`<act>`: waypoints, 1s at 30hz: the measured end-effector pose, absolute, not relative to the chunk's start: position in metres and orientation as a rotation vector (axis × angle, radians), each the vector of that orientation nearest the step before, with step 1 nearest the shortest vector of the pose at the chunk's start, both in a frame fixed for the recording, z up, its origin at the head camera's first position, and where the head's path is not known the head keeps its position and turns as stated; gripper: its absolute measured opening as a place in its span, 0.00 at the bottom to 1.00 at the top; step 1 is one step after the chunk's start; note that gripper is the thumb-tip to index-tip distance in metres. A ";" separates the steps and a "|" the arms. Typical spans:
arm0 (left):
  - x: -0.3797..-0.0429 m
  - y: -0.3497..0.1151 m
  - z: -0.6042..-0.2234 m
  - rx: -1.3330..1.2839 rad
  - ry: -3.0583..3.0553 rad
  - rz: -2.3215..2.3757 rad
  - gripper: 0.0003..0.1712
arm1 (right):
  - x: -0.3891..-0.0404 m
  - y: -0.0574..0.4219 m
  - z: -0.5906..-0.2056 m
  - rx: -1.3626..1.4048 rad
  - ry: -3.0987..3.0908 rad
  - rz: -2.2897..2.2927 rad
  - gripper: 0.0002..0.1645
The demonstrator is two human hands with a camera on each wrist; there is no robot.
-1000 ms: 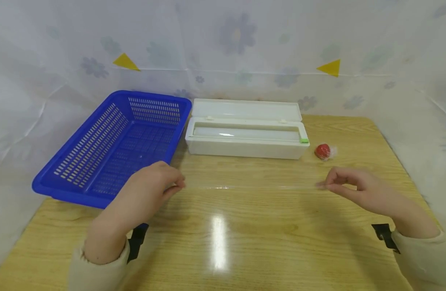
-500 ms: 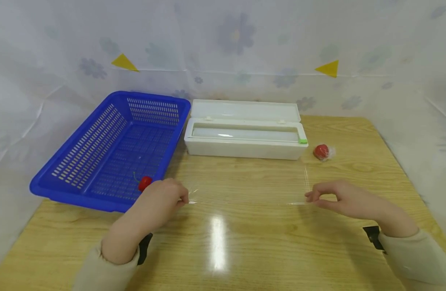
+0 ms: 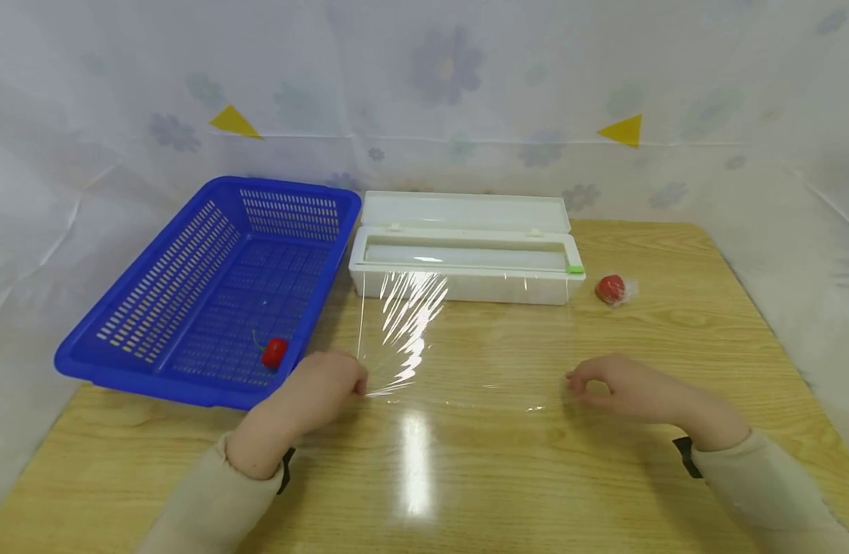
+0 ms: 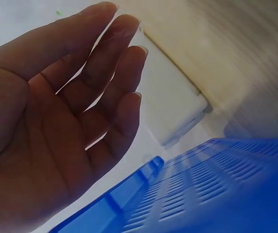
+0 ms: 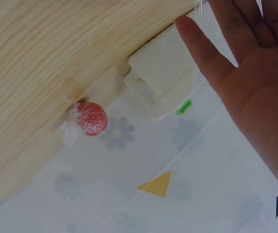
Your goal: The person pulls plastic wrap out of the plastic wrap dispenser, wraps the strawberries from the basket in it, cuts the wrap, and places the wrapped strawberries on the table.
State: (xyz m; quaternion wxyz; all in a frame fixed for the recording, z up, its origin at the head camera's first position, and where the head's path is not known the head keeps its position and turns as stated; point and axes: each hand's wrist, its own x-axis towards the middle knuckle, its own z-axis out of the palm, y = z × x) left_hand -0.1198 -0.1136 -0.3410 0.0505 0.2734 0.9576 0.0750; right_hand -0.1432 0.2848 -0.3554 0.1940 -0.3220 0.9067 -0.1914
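Note:
A clear sheet of plastic wrap [image 3: 411, 338] stretches from the front of the white wrap dispenser box [image 3: 466, 288] toward me, low over the table. Its near left corner is pinched by my left hand [image 3: 321, 388], thumb and index close together, beside the blue basket. My right hand [image 3: 632, 388] hovers at the sheet's right edge. In the right wrist view its thumb [image 5: 197, 41] stands apart from the fingers, whose tips are cut off. Inside the basket [image 3: 210, 392] lies a red cherry [image 3: 275, 353] with a green stem. A red ball-like item in crumpled wrap [image 3: 611, 289] sits right of the box.
The dispenser's lid [image 3: 466, 211] is raised, with the roll [image 3: 466, 256] inside and a green piece [image 3: 575, 269] at its right end. A pale flowered curtain [image 3: 438, 92] with yellow triangles [image 3: 621, 131] backs the wooden table [image 3: 494, 477].
Both hands came down and nearer to me, drawing slightly together, and the wrap sank with them. The right thumb and fingers now appear off the corner. The cherry came into view.

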 end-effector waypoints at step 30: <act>-0.131 -0.108 -0.362 0.770 2.847 0.243 0.09 | -0.145 0.264 -0.378 -1.012 2.605 -0.432 0.06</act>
